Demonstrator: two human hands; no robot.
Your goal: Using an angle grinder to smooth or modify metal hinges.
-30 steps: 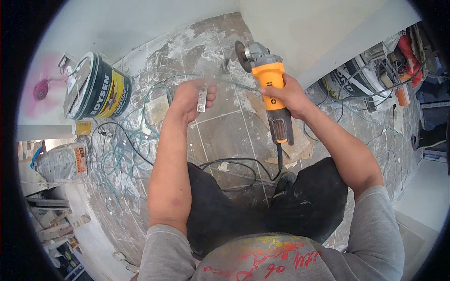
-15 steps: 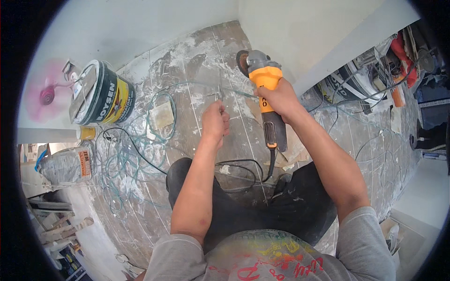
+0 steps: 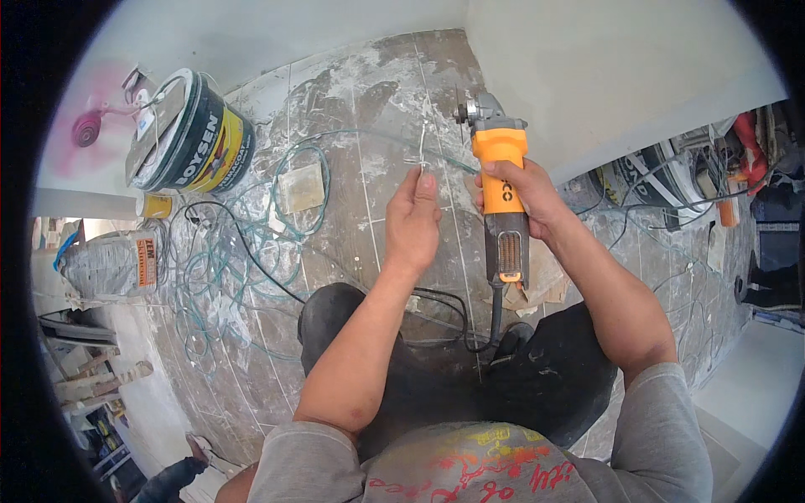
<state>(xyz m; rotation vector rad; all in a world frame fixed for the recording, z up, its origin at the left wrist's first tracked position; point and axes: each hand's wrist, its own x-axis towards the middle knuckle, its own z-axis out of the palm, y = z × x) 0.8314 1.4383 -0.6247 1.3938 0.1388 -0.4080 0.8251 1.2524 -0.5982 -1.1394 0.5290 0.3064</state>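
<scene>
Left hand [image 3: 414,222] rolled over, pinching the metal piece [image 3: 422,149]; right hand [image 3: 527,191], clasping the grinder [image 3: 501,155], turned its disc [image 3: 459,117] edge-on, no contact.

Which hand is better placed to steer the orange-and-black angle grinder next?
Right, probably: the right hand grips the grinder around its orange body. The left hand is occupied, holding a thin silvery metal piece by its near end.

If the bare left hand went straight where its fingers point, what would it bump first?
Probably the thin green cable lying across the grey tiled floor, but the left hand looks raised, so it might pass over; depth is unclear.
</scene>
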